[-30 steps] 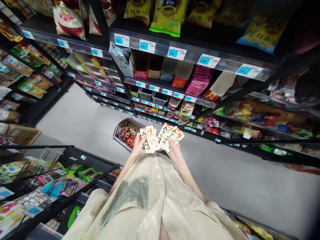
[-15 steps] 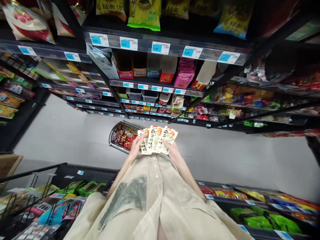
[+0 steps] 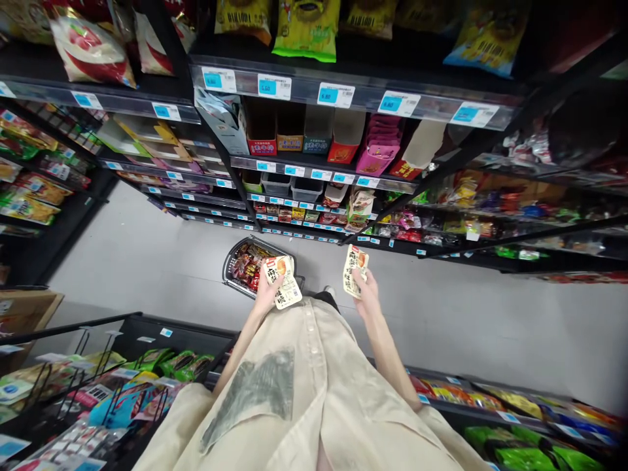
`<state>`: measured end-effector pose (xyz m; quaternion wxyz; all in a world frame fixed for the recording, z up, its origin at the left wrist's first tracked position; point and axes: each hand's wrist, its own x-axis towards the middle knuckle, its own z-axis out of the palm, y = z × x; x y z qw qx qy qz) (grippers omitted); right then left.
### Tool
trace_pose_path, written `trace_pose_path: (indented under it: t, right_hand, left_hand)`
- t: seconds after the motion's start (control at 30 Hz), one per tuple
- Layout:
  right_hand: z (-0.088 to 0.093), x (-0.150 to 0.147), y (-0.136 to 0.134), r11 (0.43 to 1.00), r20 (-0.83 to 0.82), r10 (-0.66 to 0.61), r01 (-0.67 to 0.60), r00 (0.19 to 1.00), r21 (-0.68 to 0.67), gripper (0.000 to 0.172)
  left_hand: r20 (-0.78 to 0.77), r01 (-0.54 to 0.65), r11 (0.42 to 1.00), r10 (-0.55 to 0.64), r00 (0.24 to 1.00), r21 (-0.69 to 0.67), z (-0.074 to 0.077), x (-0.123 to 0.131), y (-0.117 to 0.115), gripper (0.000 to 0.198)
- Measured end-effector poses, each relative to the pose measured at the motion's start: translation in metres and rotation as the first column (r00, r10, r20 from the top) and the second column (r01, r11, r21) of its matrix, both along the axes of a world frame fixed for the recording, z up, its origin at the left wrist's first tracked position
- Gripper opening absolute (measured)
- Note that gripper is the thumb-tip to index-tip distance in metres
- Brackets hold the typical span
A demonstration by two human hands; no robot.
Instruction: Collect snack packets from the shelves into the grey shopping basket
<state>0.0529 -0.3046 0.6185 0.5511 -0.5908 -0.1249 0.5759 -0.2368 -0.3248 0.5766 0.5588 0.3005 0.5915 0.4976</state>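
Note:
In my left hand [image 3: 266, 292] are cream-coloured snack packets [image 3: 283, 281] with black lettering, overlapping each other; how many is hard to tell. My right hand [image 3: 368, 293], apart from the left, grips a similar cream packet [image 3: 355, 270] by its right side. Behind and beside my left hand, a black basket [image 3: 226, 269] stands on the floor, holding red and brown snack packs [image 3: 248, 263]. Part of the basket is hidden by the left-hand packets.
Ahead runs a shelf unit [image 3: 314, 171] with small boxes, grey bins and bagged snacks. Low racks with green packs [image 3: 181, 365] stand at the lower left and lower right. A cardboard box [image 3: 29, 314] sits at the left. Grey floor [image 3: 441, 314] lies between.
My hands have moved apart, the right one going right with one packet. The fan of three packets is split, the rest staying in my left hand. A shoe now shows between them.

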Motion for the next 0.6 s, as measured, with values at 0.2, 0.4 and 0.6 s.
trace_pose_path:
  t: [0.2, 0.4, 0.6]
  right_hand:
    - [0.014, -0.013, -0.003, 0.993, -0.051, 0.12, -0.119, 0.991, 0.028, 0.053]
    - [0.012, -0.07, -0.006, 0.911, 0.03, 0.406, -0.407, 0.913, 0.059, 0.055]
    - [-0.004, -0.092, -0.01, 0.876, 0.172, 0.463, -0.478, 0.869, 0.056, 0.056]
  left_hand:
    - [0.016, -0.014, 0.999, 0.014, 1.0, -0.034, 0.003, 0.001, 0.003, 0.095]
    - [-0.074, 0.063, 0.997, -0.059, 0.996, 0.054, 0.021, 0.021, 0.014, 0.079]
    - [-0.086, 0.071, 0.991, -0.062, 0.994, 0.113, 0.026, 0.04, 0.016, 0.07]
